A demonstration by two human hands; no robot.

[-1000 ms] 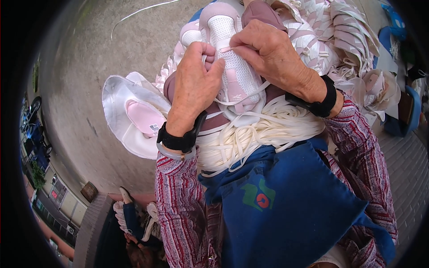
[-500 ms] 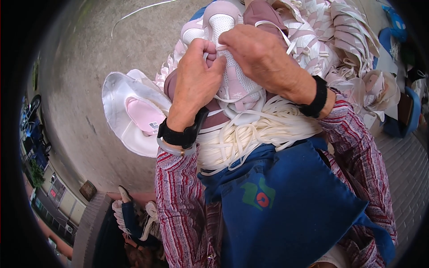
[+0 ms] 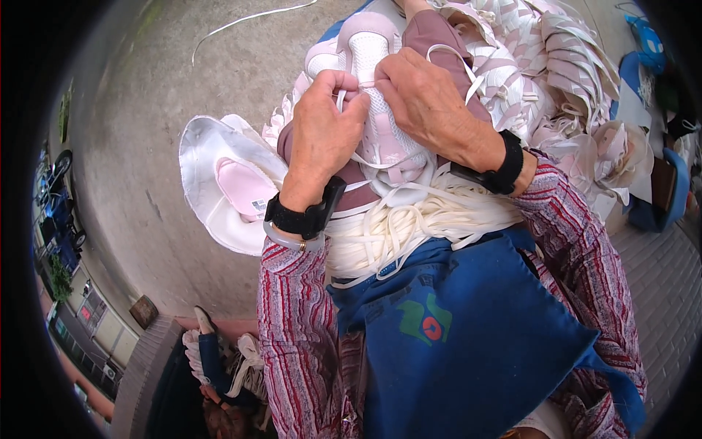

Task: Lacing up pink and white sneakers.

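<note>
On my lap lies a pink and white shoe upper (image 3: pixel 369 55) with a mesh tongue, its toe end toward the far side or its heel, which I cannot tell. My left hand (image 3: pixel 325 124) is closed in a pinch at the left lacing edge, a white shoelace (image 3: pixel 341 100) showing at its fingers. Across the tongue, my right hand (image 3: pixel 431 102) has its fingertips pressed together at the right edge; what they grip is hidden. A lace loop (image 3: pixel 442 48) stands out beyond that hand. Between the shoe upper and my blue apron (image 3: pixel 475 314) rests a thick bundle of cream laces (image 3: pixel 431 216).
Left of my lap sits a white bag-like piece (image 3: pixel 201 157) with a pink insole (image 3: pixel 241 183). Many pink and white uppers (image 3: pixel 512 80) are heaped at the far right. A blue stool or chair (image 3: pixel 676 186) stands at the right. Another person's hand (image 3: pixel 212 395) shows lower left.
My view has shifted slightly. Both hands stay at the lacing edges, with my right fingertips now a little farther from the left ones.
</note>
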